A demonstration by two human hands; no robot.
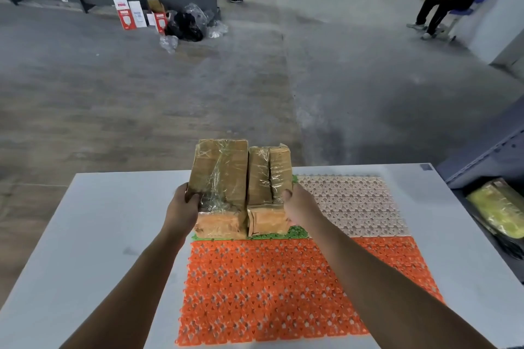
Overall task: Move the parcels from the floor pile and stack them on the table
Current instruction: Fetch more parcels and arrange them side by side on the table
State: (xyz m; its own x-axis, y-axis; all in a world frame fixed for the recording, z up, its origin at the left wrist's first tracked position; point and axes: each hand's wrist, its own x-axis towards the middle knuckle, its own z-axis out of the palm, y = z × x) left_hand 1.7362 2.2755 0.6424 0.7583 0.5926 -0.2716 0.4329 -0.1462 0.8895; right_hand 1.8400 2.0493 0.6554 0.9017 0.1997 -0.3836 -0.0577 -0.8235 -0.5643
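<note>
While the white tabletop [107,221] carries a green mat [297,232], two taped parcels [224,178] sit side by side over it. The left grip [181,212] and right grip [300,210] clasp their outer edges, seemingly to keep them together.

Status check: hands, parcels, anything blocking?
Left hand grips larger parcel, right hand grips smaller parcel. Parcels side by side, touching, at green mat tile on table; set down or not, cannot tell. No obstruction seen there.

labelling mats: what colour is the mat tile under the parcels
Green, a plastic lattice mat tile; head view.
</note>
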